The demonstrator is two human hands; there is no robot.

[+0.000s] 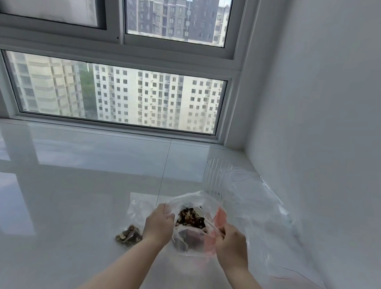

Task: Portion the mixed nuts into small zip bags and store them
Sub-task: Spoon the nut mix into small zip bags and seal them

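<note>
Large clear plastic bag [194,204] sits on the glossy white bench [68,180], near centre, mouth held open by both hands. Left hand [159,225] grips the left rim with curled fingers; right hand [231,241] pinches the right rim beside a red printed patch. Mixed nuts [190,218] lie heaped inside: brown, irregular, hard pieces.

Judged handling: the film is thin, limp and slippery, with no stiffness of its own; the weight sits low in the nuts. Hold is best taken at the rim, both sides, or beneath the load.

One small zip bag [130,233], already holding nuts, lies just left of the left hand. A ribbed clear cup [216,180] stands upright beyond the bag. More crumpled clear film [270,219] spreads right, against the wall.
</note>
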